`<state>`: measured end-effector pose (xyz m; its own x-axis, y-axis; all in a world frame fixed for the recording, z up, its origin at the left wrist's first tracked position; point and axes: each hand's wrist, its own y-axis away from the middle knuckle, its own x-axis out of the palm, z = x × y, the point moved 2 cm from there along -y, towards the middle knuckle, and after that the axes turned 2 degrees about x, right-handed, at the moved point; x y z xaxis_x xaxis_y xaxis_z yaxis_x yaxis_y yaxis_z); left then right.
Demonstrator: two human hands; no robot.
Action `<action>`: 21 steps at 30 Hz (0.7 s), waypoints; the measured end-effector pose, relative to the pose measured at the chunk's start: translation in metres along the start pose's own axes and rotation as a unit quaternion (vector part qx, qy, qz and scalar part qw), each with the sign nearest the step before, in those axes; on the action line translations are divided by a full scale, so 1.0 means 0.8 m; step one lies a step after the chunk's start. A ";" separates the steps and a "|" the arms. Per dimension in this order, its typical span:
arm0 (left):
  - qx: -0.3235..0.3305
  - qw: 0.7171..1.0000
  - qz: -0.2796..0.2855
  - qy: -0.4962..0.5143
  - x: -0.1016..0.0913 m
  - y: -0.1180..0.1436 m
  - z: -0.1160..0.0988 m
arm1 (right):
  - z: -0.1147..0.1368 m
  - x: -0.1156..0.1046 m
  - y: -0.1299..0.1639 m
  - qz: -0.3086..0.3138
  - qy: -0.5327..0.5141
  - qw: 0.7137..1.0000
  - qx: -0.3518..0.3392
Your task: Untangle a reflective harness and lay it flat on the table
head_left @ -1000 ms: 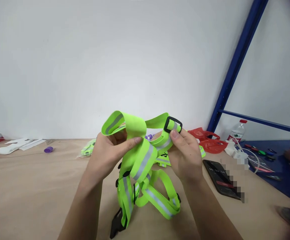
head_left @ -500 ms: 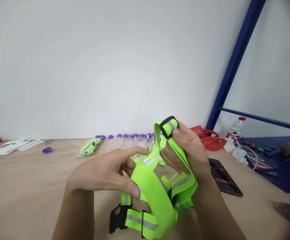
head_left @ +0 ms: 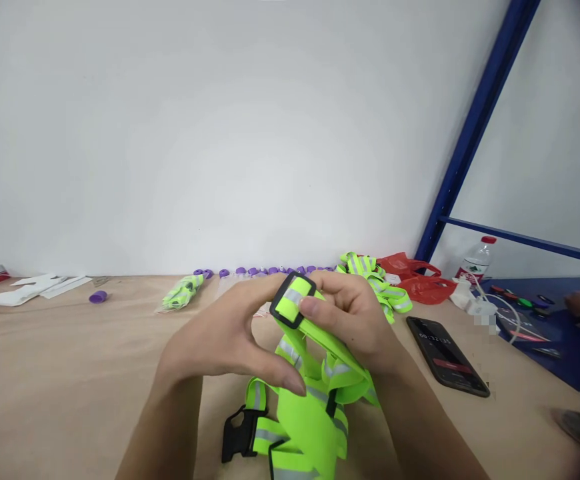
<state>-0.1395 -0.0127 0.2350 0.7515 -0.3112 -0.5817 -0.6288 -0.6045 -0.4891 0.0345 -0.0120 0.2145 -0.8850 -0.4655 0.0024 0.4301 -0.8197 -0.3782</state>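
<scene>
A neon-yellow reflective harness (head_left: 310, 420) of elastic straps with grey stripes hangs bunched between my hands. My right hand (head_left: 355, 320) pinches one strap just beside its black slider buckle (head_left: 293, 300), thumb on top. My left hand (head_left: 235, 333) curves around the straps from the left. Its index finger reaches behind the slider, its thumb lies over the yellow band, and its other fingers are mostly hidden. Lower down, a black side-release buckle half (head_left: 240, 433) dangles at the harness's left.
Behind lie more reflective straps (head_left: 395, 297), a red plastic bag (head_left: 427, 287), a bagged harness (head_left: 183, 293) and several purple caps (head_left: 250, 271). One purple cap (head_left: 98, 297) lies apart. At right are a phone (head_left: 447, 357), a bottle (head_left: 476, 260), white chargers (head_left: 473, 303) and a blue frame post (head_left: 475, 133).
My right hand has moved left and down, bringing the slider close to my left index finger. The reflective straps at the back are now uncovered.
</scene>
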 end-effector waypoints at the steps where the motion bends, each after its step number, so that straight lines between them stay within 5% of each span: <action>1: 0.003 1.000 0.000 0.003 0.003 -0.002 -0.001 | -0.001 0.001 -0.001 0.003 0.012 1.000 0.001; 7: 0.005 0.999 -0.014 0.046 0.010 -0.005 -0.008 | -0.008 0.002 -0.006 0.022 0.019 0.999 0.027; 16: -0.065 0.967 -0.146 0.200 0.012 -0.004 0.002 | -0.008 -0.012 -0.013 0.025 0.044 0.999 -0.014; 19: -0.056 0.947 -0.221 0.226 0.014 -0.010 0.004 | -0.009 -0.013 -0.014 0.034 0.138 0.989 -0.027; 21: -0.043 0.935 -0.273 0.223 0.016 -0.015 0.003 | -0.009 -0.013 -0.015 -0.006 0.284 0.958 -0.032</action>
<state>-0.1228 -0.0074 0.2317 0.9763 -0.2020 0.0776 -0.1230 -0.8130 -0.5692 0.0376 0.0048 0.2124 -0.8519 -0.1840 -0.4904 0.4231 -0.7936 -0.4372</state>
